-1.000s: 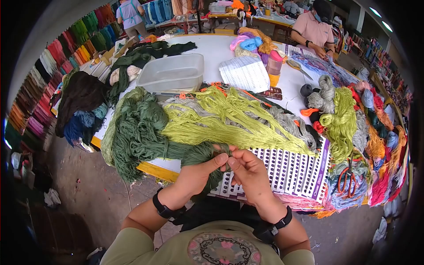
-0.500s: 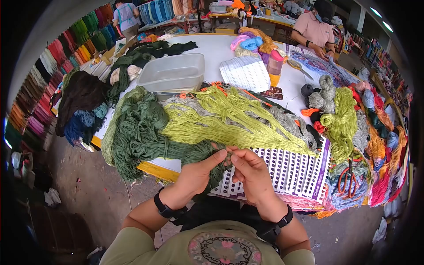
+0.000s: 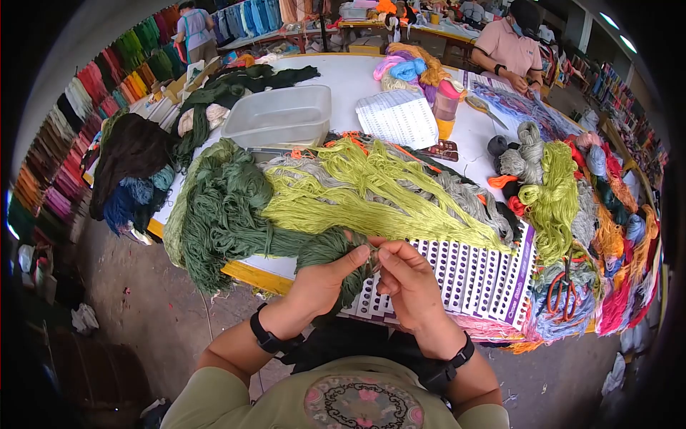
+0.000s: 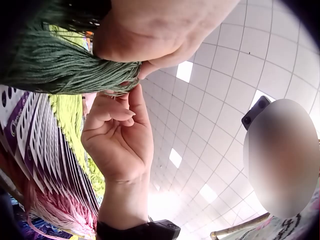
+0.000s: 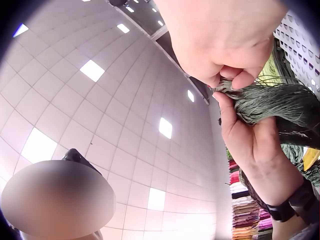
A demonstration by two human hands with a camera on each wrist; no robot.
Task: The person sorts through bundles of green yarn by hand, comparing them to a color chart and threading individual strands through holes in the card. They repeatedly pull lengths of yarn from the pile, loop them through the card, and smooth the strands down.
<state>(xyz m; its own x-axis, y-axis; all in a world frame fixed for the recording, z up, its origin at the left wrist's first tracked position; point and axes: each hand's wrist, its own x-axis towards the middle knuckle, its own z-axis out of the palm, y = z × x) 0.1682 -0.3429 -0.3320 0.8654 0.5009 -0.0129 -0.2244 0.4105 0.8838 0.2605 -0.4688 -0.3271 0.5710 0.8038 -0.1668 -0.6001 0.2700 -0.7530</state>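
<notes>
A thick skein of dark green thread is gripped in my left hand, thumb on top, at the table's front edge. My right hand meets it at the skein's looped end, thumb and forefinger pinching a few strands there. In the left wrist view the green strands run under the left hand to the right hand's fingertips. From the right wrist view, the left thumb lies along the green bundle. More dark green thread is heaped to the left on the table.
Lime-green skeins lie over grey ones behind my hands. Punched white cards are fanned out at the right, near scissors on coloured thread. Farther back are a plastic tub, a printed sheet and a seated person.
My right fingertips have shifted slightly right, away from the left thumb, at the skein's end. The left hand keeps its grip. A person in the far background has moved left.
</notes>
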